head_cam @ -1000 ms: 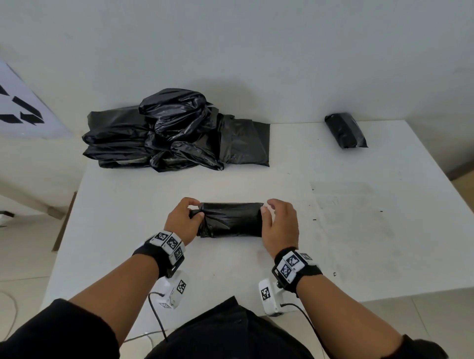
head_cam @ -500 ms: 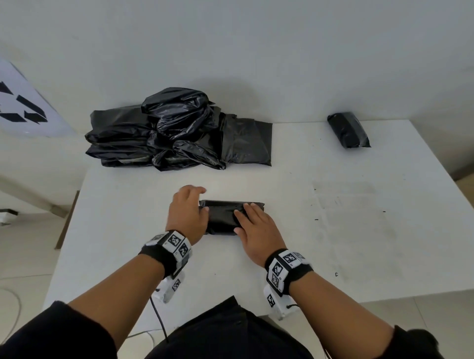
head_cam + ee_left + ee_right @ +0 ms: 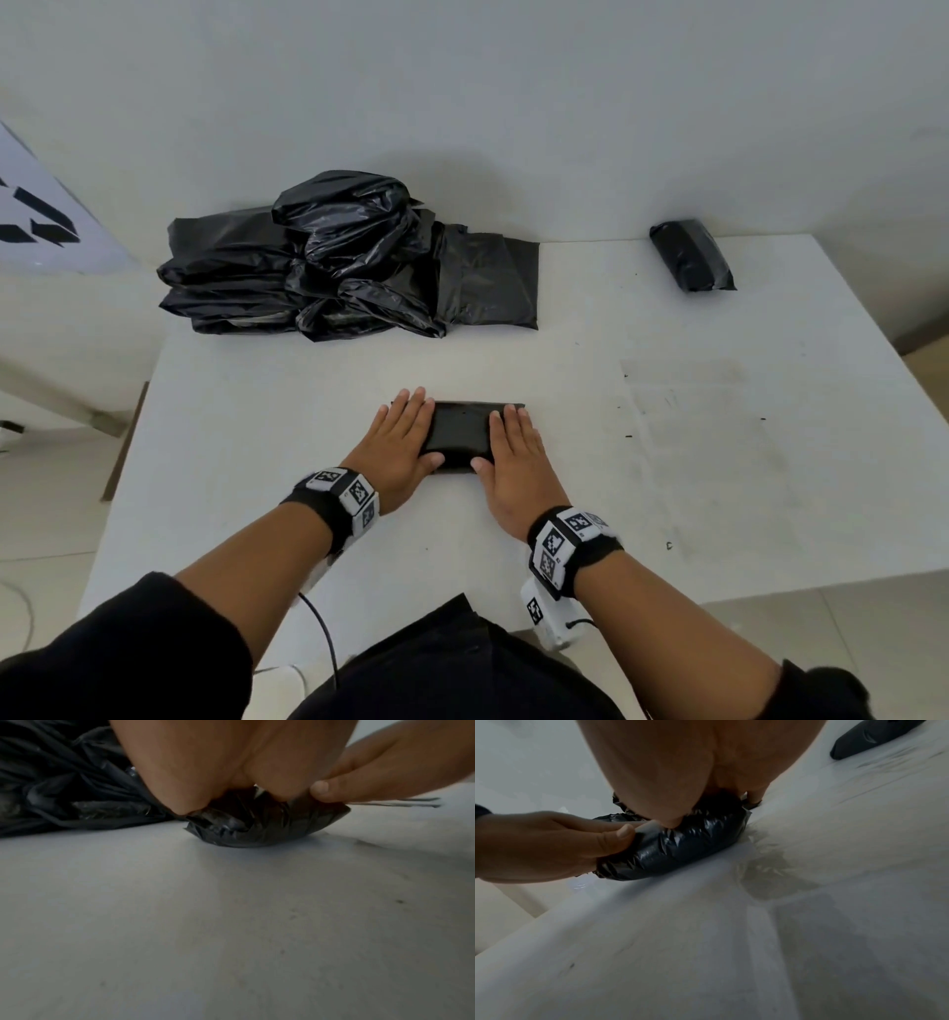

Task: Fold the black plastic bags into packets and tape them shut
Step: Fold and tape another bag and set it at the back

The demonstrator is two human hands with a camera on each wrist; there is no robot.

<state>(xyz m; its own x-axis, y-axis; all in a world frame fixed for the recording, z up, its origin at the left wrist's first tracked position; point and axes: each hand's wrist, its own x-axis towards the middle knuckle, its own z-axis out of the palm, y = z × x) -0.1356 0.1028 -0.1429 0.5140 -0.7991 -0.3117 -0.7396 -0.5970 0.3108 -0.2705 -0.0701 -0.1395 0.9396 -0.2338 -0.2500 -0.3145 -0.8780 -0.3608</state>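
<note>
A folded black bag packet [image 3: 461, 436] lies flat on the white table [image 3: 308, 411] near the front middle. My left hand [image 3: 398, 444] lies flat on its left end, fingers straight, thumb along the near edge. My right hand [image 3: 511, 452] presses flat on its right end the same way. The left wrist view shows the crumpled left end of the packet [image 3: 257, 827] under my palm [image 3: 205, 760], with the right hand's thumb [image 3: 323, 791] on it. In the right wrist view the packet [image 3: 680, 850] bulges beneath both hands.
A heap of loose black bags [image 3: 349, 262] sits at the back left of the table against the wall. One finished packet [image 3: 690, 255] lies at the back right. The table's right half shows faint marks.
Both hands let go of the packet's ends, where they pinched it, and now lie flat on top, pressing it down. The packet looks flatter and shorter.
</note>
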